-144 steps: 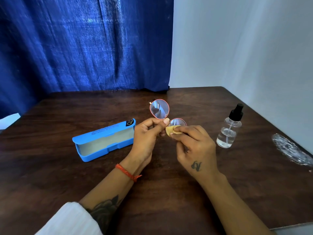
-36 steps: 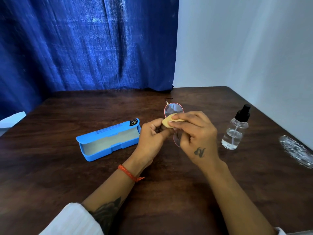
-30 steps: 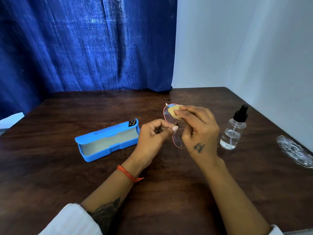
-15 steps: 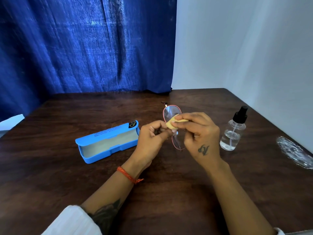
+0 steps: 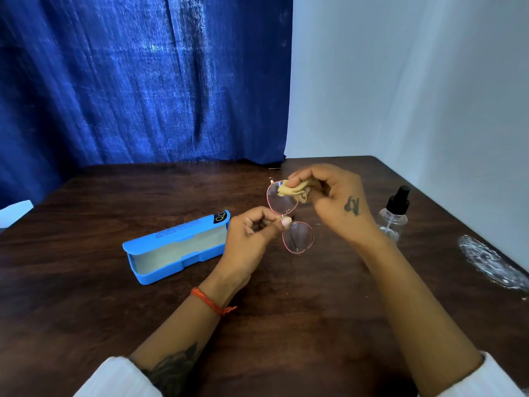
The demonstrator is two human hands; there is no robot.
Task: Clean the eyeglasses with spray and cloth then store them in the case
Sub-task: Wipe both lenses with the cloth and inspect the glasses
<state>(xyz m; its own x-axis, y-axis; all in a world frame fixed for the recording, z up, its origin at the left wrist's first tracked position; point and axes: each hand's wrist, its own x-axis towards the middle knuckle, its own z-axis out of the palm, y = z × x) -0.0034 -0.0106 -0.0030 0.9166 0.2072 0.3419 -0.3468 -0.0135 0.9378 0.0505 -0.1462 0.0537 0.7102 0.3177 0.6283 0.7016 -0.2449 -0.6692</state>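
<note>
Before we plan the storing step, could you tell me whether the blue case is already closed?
No, the blue case lies on the table with its lid swung back and its pale lining exposed.

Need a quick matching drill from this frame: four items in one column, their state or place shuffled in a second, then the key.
Items
1. eyeglasses
2. cloth
3. case
4. spray bottle

States
A. open on the table, nothing inside
B. pinched at the bridge by the left hand
C. standing upright beyond the right wrist
D. bunched in the right hand against the upper lens

Pairs: 1-B, 2-D, 3-A, 4-C
</note>
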